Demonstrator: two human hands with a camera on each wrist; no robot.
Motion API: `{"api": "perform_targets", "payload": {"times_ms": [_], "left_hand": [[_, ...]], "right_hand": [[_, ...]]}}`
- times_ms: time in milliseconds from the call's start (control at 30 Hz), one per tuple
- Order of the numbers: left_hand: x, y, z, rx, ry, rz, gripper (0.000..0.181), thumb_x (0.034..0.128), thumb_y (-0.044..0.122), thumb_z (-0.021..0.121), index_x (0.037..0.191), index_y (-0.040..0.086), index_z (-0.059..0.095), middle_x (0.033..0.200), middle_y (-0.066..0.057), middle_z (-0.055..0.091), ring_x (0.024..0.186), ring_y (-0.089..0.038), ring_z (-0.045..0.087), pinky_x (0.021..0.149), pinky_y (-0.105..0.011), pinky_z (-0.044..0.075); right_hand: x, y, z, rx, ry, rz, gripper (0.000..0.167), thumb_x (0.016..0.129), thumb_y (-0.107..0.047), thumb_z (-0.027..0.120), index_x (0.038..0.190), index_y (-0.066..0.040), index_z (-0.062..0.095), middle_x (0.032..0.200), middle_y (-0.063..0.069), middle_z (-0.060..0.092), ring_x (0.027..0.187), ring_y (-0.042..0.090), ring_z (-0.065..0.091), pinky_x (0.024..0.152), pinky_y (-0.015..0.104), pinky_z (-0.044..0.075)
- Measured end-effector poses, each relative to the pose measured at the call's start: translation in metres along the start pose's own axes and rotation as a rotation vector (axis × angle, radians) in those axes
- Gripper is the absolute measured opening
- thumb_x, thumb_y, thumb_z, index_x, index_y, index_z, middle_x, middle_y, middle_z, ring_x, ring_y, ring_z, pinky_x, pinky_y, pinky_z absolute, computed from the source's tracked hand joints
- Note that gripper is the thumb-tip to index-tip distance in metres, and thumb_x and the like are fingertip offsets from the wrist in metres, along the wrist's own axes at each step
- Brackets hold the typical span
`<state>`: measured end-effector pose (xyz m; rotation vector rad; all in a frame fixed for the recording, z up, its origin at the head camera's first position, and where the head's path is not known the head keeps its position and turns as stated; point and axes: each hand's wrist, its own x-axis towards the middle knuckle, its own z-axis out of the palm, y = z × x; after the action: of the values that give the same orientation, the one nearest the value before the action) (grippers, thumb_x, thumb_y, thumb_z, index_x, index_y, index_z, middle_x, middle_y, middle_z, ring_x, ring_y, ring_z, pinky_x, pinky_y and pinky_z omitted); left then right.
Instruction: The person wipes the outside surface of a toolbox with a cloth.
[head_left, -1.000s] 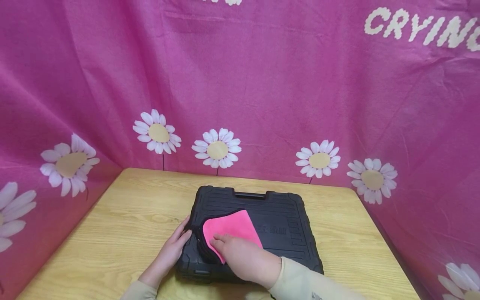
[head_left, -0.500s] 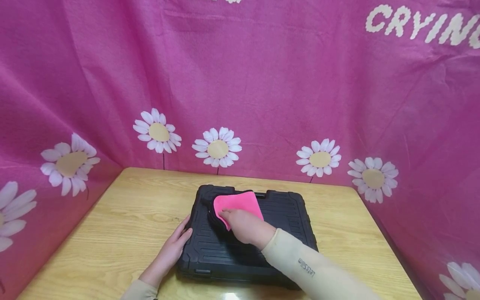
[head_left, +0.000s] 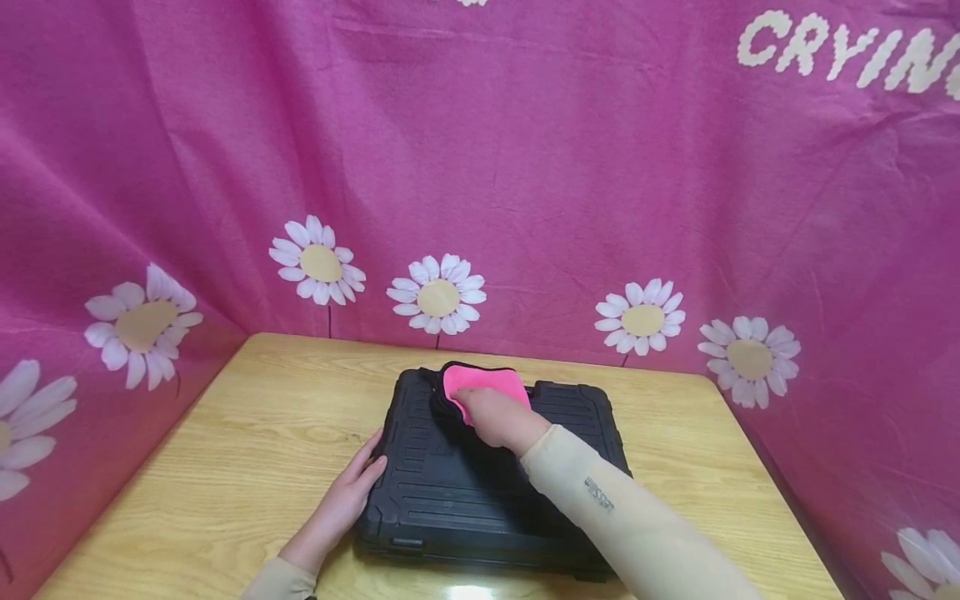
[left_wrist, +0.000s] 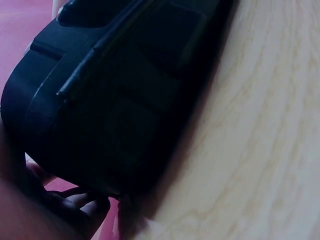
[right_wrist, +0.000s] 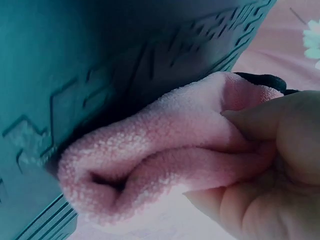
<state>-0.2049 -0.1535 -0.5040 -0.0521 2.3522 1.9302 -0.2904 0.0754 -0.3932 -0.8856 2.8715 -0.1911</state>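
Note:
A black hard plastic carrying case lies flat on the table, lid up. My left hand grips its left side, thumb along the top edge. In the left wrist view the curled fingers show at the case's side. Near the handle end, my right hand holds a folded pink cloth with a black border against the lid. Seen from the right wrist, the fluffy cloth is doubled over, and the thumb and fingers pinch it. It partly covers the handle recess.
The wooden table has bare wood on both sides of the case. A magenta curtain with daisies and white lettering stands behind and beside the table.
My right hand has slid the pink cloth away from me, from the middle left of the lid to its far edge by the handle. The left hand keeps its place.

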Motion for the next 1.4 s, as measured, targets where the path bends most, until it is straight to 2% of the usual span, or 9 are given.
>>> {"api": "perform_targets", "payload": {"times_ms": [100, 333, 567, 833, 933, 1033, 1133, 1233, 1400], "left_hand": [[0.000, 0.000, 0.000, 0.005, 0.001, -0.008, 0.060, 0.1100, 0.027, 0.047, 0.164, 0.011, 0.027, 0.157, -0.034, 0.039, 0.144, -0.046, 0.043, 0.118, -0.058, 0.035], [0.000, 0.000, -0.001, 0.017, 0.001, -0.005, 0.059, 0.1102, 0.027, 0.047, 0.164, 0.011, 0.027, 0.159, -0.032, 0.037, 0.146, -0.047, 0.040, 0.119, -0.060, 0.032], [0.001, -0.001, 0.000, 0.027, 0.009, 0.007, 0.059, 0.1101, 0.026, 0.047, 0.163, 0.011, 0.028, 0.158, -0.031, 0.040, 0.145, -0.045, 0.043, 0.119, -0.059, 0.034], [0.001, 0.000, -0.001, 0.074, 0.031, 0.006, 0.058, 0.1101, 0.028, 0.047, 0.163, 0.010, 0.030, 0.165, -0.025, 0.032, 0.149, -0.046, 0.037, 0.122, -0.063, 0.027], [0.001, 0.001, -0.001, 0.068, 0.027, 0.011, 0.059, 0.1102, 0.028, 0.047, 0.163, 0.009, 0.029, 0.164, -0.025, 0.033, 0.149, -0.046, 0.037, 0.122, -0.062, 0.027], [0.000, 0.001, -0.001, 0.074, 0.025, 0.011, 0.059, 0.1104, 0.028, 0.047, 0.163, 0.009, 0.029, 0.163, -0.026, 0.034, 0.149, -0.046, 0.037, 0.121, -0.063, 0.027], [0.001, 0.001, -0.001, 0.077, 0.026, 0.012, 0.059, 0.1104, 0.027, 0.047, 0.163, 0.009, 0.029, 0.163, -0.027, 0.033, 0.148, -0.047, 0.038, 0.121, -0.062, 0.028], [0.001, 0.001, -0.001, 0.072, 0.022, 0.019, 0.059, 0.1104, 0.026, 0.047, 0.163, 0.007, 0.028, 0.163, -0.027, 0.032, 0.147, -0.047, 0.038, 0.121, -0.062, 0.029], [0.002, 0.002, 0.000, 0.070, 0.017, 0.029, 0.059, 0.1102, 0.025, 0.048, 0.162, 0.005, 0.028, 0.163, -0.028, 0.032, 0.147, -0.047, 0.039, 0.120, -0.061, 0.032]], "right_hand": [[0.005, 0.006, -0.001, 0.013, 0.014, 0.010, 0.021, 0.094, -0.002, 0.070, 0.115, -0.005, 0.067, 0.094, 0.012, 0.071, 0.088, 0.024, 0.065, 0.096, 0.037, 0.055], [0.015, 0.020, -0.001, -0.004, 0.049, 0.014, 0.007, 0.096, -0.002, 0.066, 0.098, -0.008, 0.062, 0.078, 0.007, 0.059, 0.079, 0.022, 0.058, 0.086, 0.036, 0.053], [0.020, 0.027, -0.003, -0.014, 0.037, 0.051, 0.006, 0.097, -0.007, 0.064, 0.094, -0.011, 0.062, 0.077, 0.004, 0.057, 0.080, 0.021, 0.059, 0.086, 0.034, 0.053], [0.018, 0.025, -0.004, -0.022, 0.034, 0.059, 0.010, 0.097, -0.007, 0.064, 0.091, -0.013, 0.059, 0.077, 0.002, 0.056, 0.079, 0.020, 0.058, 0.083, 0.033, 0.051], [0.014, 0.020, -0.003, -0.043, 0.027, 0.062, 0.005, 0.097, -0.005, 0.065, 0.099, -0.009, 0.065, 0.087, 0.007, 0.067, 0.085, 0.021, 0.063, 0.091, 0.034, 0.054], [0.006, 0.014, 0.000, -0.044, 0.013, 0.061, 0.028, 0.097, -0.005, 0.067, 0.125, -0.005, 0.068, 0.115, 0.012, 0.074, 0.102, 0.023, 0.068, 0.106, 0.036, 0.052], [-0.003, 0.007, 0.003, -0.037, -0.005, 0.068, 0.051, 0.097, -0.007, 0.067, 0.147, -0.006, 0.056, 0.144, 0.012, 0.064, 0.128, 0.023, 0.063, 0.116, 0.038, 0.044], [-0.012, -0.001, 0.006, -0.052, -0.022, 0.075, 0.054, 0.098, -0.008, 0.066, 0.151, -0.007, 0.052, 0.152, 0.011, 0.057, 0.140, 0.023, 0.055, 0.118, 0.037, 0.042], [-0.032, -0.014, 0.010, -0.102, -0.036, 0.046, 0.055, 0.097, -0.006, 0.067, 0.150, -0.008, 0.053, 0.154, 0.010, 0.055, 0.141, 0.023, 0.054, 0.115, 0.036, 0.044]]}}
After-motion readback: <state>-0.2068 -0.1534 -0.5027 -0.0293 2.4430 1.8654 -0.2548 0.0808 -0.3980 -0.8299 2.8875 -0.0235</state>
